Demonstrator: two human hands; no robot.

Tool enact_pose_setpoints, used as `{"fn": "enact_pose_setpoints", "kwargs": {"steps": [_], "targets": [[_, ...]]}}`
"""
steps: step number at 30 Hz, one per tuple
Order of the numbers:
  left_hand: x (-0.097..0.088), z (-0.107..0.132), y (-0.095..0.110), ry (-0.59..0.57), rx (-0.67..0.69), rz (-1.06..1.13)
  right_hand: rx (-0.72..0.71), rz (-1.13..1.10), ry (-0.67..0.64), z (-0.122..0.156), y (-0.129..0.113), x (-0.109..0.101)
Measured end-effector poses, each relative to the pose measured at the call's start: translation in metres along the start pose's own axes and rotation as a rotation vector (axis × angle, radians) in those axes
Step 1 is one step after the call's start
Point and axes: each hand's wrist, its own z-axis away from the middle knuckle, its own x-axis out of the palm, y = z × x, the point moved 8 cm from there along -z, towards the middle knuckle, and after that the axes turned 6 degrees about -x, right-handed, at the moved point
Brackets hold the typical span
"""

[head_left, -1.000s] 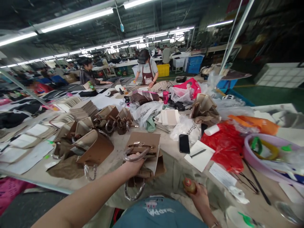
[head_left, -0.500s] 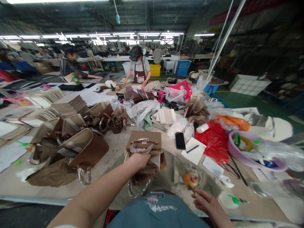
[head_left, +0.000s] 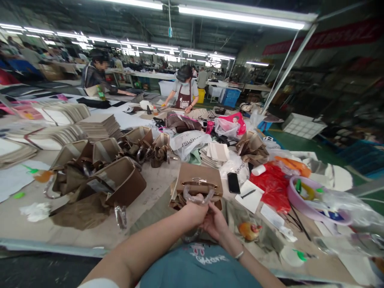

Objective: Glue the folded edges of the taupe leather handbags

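A brown handbag [head_left: 199, 173] with a gold-coloured clasp lies in front of me, its front panel facing up. Its curved handle [head_left: 188, 196] is wrapped in clear plastic. My left hand [head_left: 196, 212] is closed on the near part of the handbag, just below the handle. Close against it, my right hand [head_left: 215, 222] has its fingers bent in at the same spot, thumb and fingertips up by the handle. What lies between the fingers is mostly hidden. A second wrapped handle shows partly beneath my hands.
Unfinished brown bags [head_left: 126, 182] stand at left, beside stacked panels [head_left: 99, 126]. To the right are a phone [head_left: 233, 183], a pen on paper [head_left: 248, 194], a red plastic bag [head_left: 274, 188], a purple basin [head_left: 292, 200] and an orange-yellow glue bottle [head_left: 249, 231]. Two co-workers stand across the table.
My right hand has come in from the right side to meet the left at the handbag. My left hand has drawn back slightly toward me. The camera view has shifted.
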Motion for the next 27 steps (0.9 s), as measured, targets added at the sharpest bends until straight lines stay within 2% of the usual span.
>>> {"fn": "enact_pose_setpoints", "kwargs": {"steps": [3, 6, 10, 12, 13, 14, 16, 18, 19, 21, 23, 25, 27], "targets": [[0.005, 0.02, 0.0, 0.006, 0.02, -0.048, -0.193, 0.067, 0.154, -0.011, 0.003, -0.008], [0.006, 0.036, -0.001, 0.001, 0.121, -0.071, -0.304, 0.142, 0.205, -0.02, 0.005, -0.011], [0.005, 0.059, -0.009, -0.058, 0.37, 0.204, -0.382, 0.154, 0.279, -0.025, -0.002, -0.026], [0.011, 0.069, -0.026, -0.13, 0.385, 0.452, -0.423, 0.155, 0.321, -0.025, -0.008, -0.035], [0.015, 0.072, -0.042, -0.138, 0.317, 0.618, -0.437, 0.154, 0.333, -0.024, -0.011, -0.037], [0.02, 0.073, -0.064, -0.108, 0.186, 0.815, -0.448, 0.152, 0.338, -0.023, -0.012, -0.038], [0.045, 0.077, -0.117, -0.045, -0.255, 1.187, -0.462, 0.148, 0.333, -0.022, -0.013, -0.036], [0.077, 0.084, -0.14, -0.154, -0.524, 1.372, -0.466, 0.147, 0.321, -0.021, -0.011, -0.032], [0.088, 0.084, -0.142, -0.231, -0.575, 1.443, -0.463, 0.15, 0.313, -0.02, -0.011, -0.03], [0.099, 0.076, -0.133, -0.341, -0.565, 1.571, -0.453, 0.164, 0.298, -0.02, -0.01, -0.028], [0.101, 0.063, -0.12, -0.378, -0.539, 1.634, -0.448, 0.185, 0.288, -0.02, -0.011, -0.029], [0.104, 0.053, -0.108, -0.42, -0.557, 1.61, -0.448, 0.208, 0.277, -0.019, -0.014, -0.031], [0.106, 0.045, -0.099, -0.414, -0.58, 1.583, -0.442, 0.232, 0.247, -0.02, -0.015, -0.033]]}}
